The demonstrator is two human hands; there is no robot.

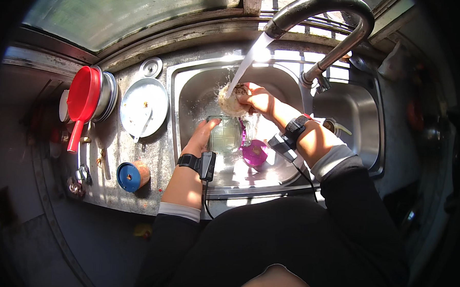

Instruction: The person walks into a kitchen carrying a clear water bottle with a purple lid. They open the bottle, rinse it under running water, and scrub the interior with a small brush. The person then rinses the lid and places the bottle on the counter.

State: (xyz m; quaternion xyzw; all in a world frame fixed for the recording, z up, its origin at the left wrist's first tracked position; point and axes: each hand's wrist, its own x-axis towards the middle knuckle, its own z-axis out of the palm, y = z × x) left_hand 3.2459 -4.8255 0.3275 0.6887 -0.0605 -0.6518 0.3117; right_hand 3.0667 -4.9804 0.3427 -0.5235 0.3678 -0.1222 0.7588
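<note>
Water from the curved metal faucet [323,9] runs onto a pale, brown-flecked scrubbing pad [232,101], pinched in my right hand [259,101] over the left basin of the steel sink [194,90]. Just below it, my left hand [202,134] grips a clear glass jar [224,135], which lies on its side with its mouth to the right and a purple band at its neck. A round purple lid [255,153] rests in the basin beside the jar's mouth.
Left of the sink stand a white plate [131,120] with a spoon, a metal lid [151,67], a blue-lidded container [130,176], and a red ladle [83,98] over stacked bowls. The right basin [361,130] holds a small strainer-like item [331,125].
</note>
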